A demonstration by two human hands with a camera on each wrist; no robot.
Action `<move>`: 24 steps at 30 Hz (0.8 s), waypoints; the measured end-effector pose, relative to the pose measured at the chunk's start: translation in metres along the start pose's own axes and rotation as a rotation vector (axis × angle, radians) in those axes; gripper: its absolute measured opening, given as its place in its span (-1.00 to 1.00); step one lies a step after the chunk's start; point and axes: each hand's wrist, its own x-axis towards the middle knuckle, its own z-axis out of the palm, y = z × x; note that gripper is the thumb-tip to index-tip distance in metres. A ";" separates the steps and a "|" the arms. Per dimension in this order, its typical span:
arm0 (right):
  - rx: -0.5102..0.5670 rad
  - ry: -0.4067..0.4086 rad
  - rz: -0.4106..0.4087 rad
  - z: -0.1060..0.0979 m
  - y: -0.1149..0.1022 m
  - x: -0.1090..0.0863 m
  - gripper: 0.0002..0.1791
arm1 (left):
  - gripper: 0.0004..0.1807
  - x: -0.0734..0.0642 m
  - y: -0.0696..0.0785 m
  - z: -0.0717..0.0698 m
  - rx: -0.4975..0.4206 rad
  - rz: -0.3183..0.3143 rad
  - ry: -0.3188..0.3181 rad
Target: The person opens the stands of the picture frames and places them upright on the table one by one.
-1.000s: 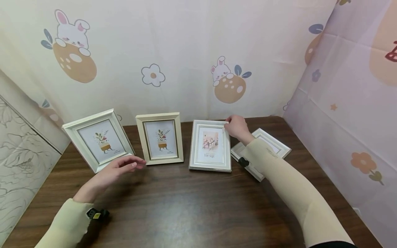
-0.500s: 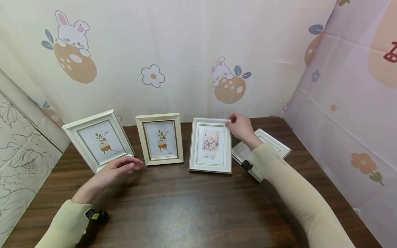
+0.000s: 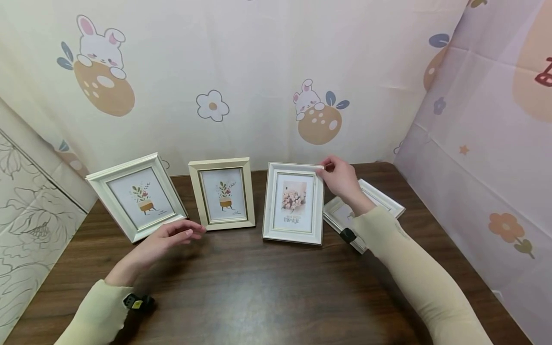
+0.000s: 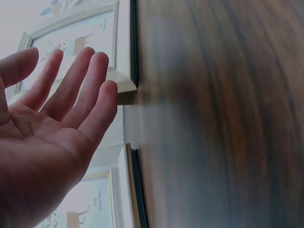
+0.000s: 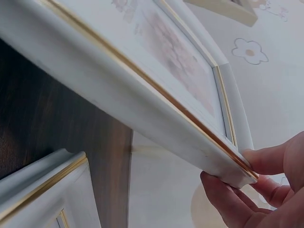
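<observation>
My right hand (image 3: 342, 179) pinches the upper right corner of a white photo frame (image 3: 268, 206) with a pink flower print and the words "free style". In the right wrist view, the thumb lies on that frame's front and the fingers are behind its edge. My left hand (image 3: 166, 242) hovers with loosely extended fingers, holding nothing. Its fingertips are by the lower left corner of a cream photo frame (image 3: 226, 225), and I cannot tell whether they touch. Left of that stands a tilted white photo frame (image 3: 122, 211) with a potted plant print. The left wrist view shows the palm facing up.
Another white photo frame (image 3: 381, 196) lies flat on the dark wooden table (image 3: 241, 292) at the right, partly under the right forearm. A patterned curtain (image 3: 258, 57) hangs along the table's back edge, and a second patterned cloth (image 3: 487, 158) hangs on the right.
My right hand has shifted slightly right, and the flower-print frame in it has tilted more upright, its lower edge nearer to me. The left hand has barely moved.
</observation>
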 end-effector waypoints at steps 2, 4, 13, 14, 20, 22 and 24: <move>0.024 -0.009 0.002 -0.002 0.000 -0.002 -0.74 | -0.66 0.000 0.001 0.003 -0.007 -0.008 -0.009; 0.049 -0.017 0.008 -0.003 -0.001 -0.005 -0.74 | -0.66 0.001 0.001 0.006 -0.005 -0.012 -0.019; 0.145 -0.047 -0.001 -0.011 -0.003 -0.012 -0.70 | -0.67 0.007 0.004 0.026 0.042 0.003 -0.093; 0.154 -0.049 -0.002 -0.012 -0.003 -0.013 -0.70 | -0.67 0.007 0.004 0.029 0.038 0.004 -0.104; 0.192 -0.056 -0.013 -0.017 -0.005 -0.018 -0.65 | -0.67 0.010 0.008 0.044 0.024 0.008 -0.154; 0.198 -0.056 -0.022 -0.019 -0.005 -0.019 -0.65 | -0.69 0.009 0.011 0.047 0.033 0.008 -0.162; 0.205 -0.053 -0.031 -0.022 -0.004 -0.020 -0.65 | -0.70 0.009 0.013 0.049 0.041 0.006 -0.173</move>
